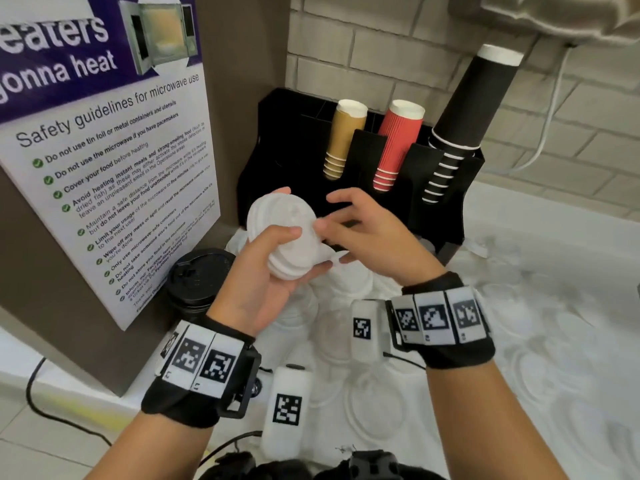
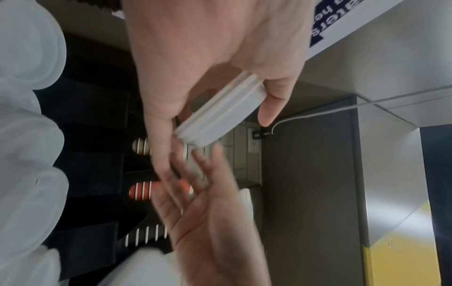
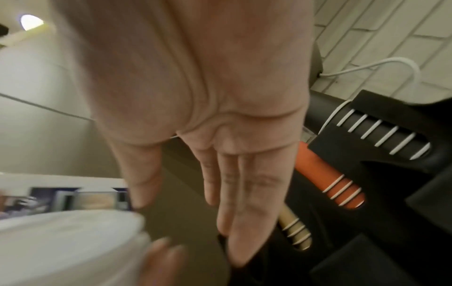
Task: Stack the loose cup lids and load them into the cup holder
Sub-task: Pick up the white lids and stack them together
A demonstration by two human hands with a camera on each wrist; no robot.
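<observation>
My left hand (image 1: pixel 263 265) grips a short stack of white cup lids (image 1: pixel 287 237) on edge, thumb across the front and fingers behind. In the left wrist view the lid stack (image 2: pixel 220 114) sits between thumb and fingers of my left hand (image 2: pixel 208 58). My right hand (image 1: pixel 360 230) is beside the stack with straight fingers, its fingertips at the stack's right rim, holding nothing. The right wrist view shows my right hand (image 3: pixel 220 135) flat with the lid stack (image 3: pixel 68 241) at lower left. The black cup holder (image 1: pixel 443 216) stands just behind both hands.
The holder carries tan cups (image 1: pixel 343 140), red cups (image 1: pixel 394 150) and black cups (image 1: pixel 460 133). Loose white lids (image 1: pixel 377 407) lie scattered on the white counter (image 1: pixel 554 271). Black lids (image 1: pixel 199 275) sit stacked at the left by a microwave poster (image 1: pixel 104 150). A cable (image 1: pixel 48 407) trails at lower left.
</observation>
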